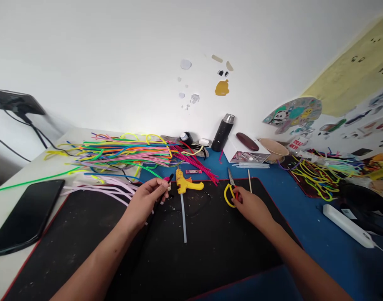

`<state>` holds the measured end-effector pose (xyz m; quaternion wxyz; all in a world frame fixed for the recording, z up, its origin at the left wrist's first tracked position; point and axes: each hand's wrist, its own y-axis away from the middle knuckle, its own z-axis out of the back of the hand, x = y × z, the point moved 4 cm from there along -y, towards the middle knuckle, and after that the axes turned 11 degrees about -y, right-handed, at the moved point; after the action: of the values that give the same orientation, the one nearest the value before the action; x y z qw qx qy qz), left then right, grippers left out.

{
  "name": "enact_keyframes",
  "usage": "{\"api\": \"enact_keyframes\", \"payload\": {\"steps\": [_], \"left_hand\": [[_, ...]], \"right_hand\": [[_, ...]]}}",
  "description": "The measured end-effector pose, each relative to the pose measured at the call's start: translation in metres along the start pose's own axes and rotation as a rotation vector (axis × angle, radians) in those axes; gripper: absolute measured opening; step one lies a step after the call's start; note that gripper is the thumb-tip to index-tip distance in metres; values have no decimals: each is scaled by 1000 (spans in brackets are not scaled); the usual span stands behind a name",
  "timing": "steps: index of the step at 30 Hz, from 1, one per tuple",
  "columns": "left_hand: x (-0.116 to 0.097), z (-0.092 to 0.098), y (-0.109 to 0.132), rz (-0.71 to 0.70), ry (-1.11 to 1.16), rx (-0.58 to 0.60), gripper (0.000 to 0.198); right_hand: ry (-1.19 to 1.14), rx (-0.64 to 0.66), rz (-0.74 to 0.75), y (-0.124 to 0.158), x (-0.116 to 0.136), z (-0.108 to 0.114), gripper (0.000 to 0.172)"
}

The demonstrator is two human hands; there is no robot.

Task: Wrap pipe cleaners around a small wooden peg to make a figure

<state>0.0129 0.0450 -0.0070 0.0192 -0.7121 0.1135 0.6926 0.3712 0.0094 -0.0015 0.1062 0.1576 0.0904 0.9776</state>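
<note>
My left hand (152,194) is closed in a pinch round a black pipe cleaner (171,178), whose tip sticks out past the thumb. Its lower part is hard to follow against the black mat. My right hand (249,205) has its fingers closed on the handle of a pair of scissors (229,195) with yellow and red grips; the blades point away from me. Between my hands, a yellow hot glue gun (191,186) lies on the mat with a long translucent glue stick (183,217) running from it towards me.
A black mat (229,251) covers the desk's front. Bundled coloured pipe cleaners (125,152) lie back left, near a black phone (28,217). Along the wall stand a black thermos (222,133), a white box (244,150) and a bowl (274,149). A white power strip (348,225) is at right.
</note>
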Motion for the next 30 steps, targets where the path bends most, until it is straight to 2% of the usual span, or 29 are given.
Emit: {"api": "enact_keyframes", "payload": {"steps": [6, 9, 13, 16, 20, 23, 26, 30], "left_hand": [[2, 0, -1, 5, 32, 6, 42], [4, 0, -1, 12, 59, 10, 42], [5, -2, 0, 42, 140, 28, 42], [5, -5, 2, 72, 226, 50, 43], [6, -8, 4, 119, 359, 100, 40], [6, -9, 5, 157, 446, 129, 33], [6, -9, 5, 186, 521, 128, 30], [3, -9, 4, 162, 529, 106, 31]], "right_hand": [[-217, -23, -43, -11, -15, -4, 22], [-564, -33, -141, -10, -21, -4, 22], [-1069, 40, -237, 3, -13, -2, 37], [-1325, 82, -176, 17, 10, 2, 45], [-1492, 135, 12, 29, 55, 0, 54], [-1492, 263, 127, 33, 95, -11, 62], [-1446, 456, 271, 36, 134, -28, 63], [-1401, 628, 342, 37, 168, -49, 61]]}}
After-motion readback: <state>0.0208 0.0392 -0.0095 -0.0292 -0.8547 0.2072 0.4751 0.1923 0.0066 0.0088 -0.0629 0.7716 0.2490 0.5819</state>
